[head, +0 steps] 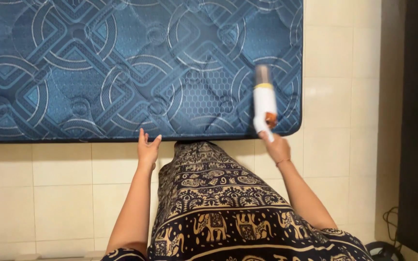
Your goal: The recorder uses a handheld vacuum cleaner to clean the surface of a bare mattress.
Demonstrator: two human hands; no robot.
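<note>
Here, a white handheld cleaner (pixel 264 102) with a yellow band and a clear grey nozzle is gripped at its lower end by the right hand (pixel 276 146), the fingers closed around the handle. The cleaner is held upright over the near right corner of the blue quilted mattress (pixel 122 72), its nozzle pointing away from the person. The left hand (pixel 147 149) is laid against the mattress's near edge, fingers spread and nothing held. A dark patterned garment (pixel 223 208) is seen between the two arms. Cream floor tiles (pixel 49 193) are visible beneath, and a dark cable (pixel 388 222) lies at the lower right.
</note>
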